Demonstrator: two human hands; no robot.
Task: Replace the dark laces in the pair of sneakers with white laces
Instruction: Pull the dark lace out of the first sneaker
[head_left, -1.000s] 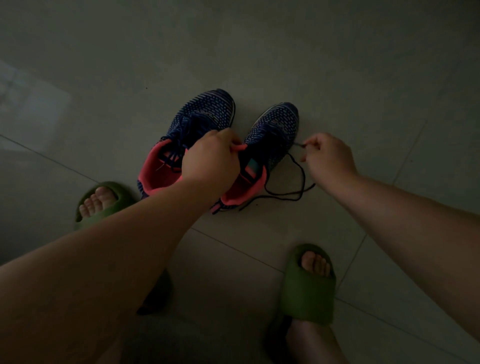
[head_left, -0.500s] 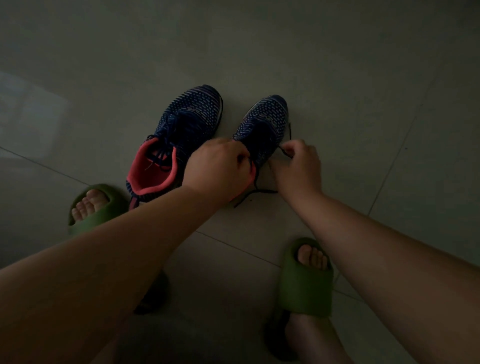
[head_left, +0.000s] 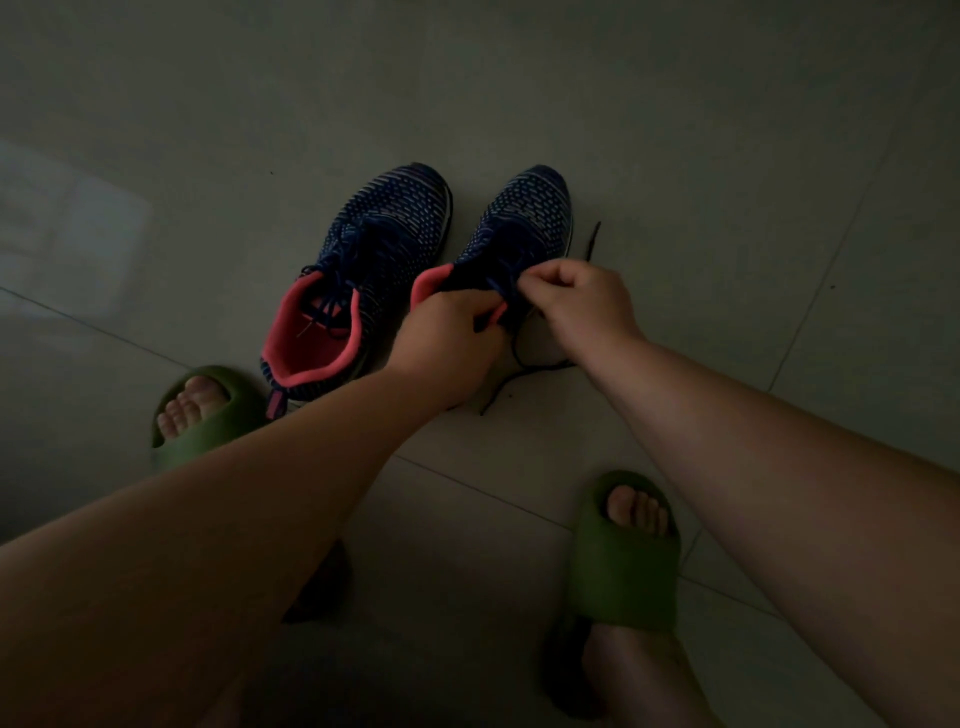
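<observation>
Two sneakers on the floor (head_left: 675, 130), toes pointing away from me

The left sneaker (head_left: 363, 270) and right sneaker (head_left: 524, 218) lay side by side, long axes running away from me. My left hand (head_left: 447, 343) gripped the right one's collar; my right hand (head_left: 582, 301) pinched its dark lace (head_left: 524, 371).

A dim home interior: pale tiled floor (head_left: 675, 130), green house slippers (head_left: 626, 582) at six o'clock, sneakers (head_left: 374, 270) at twelve.

Dim, underexposed, wide-angle edge distortion
</observation>
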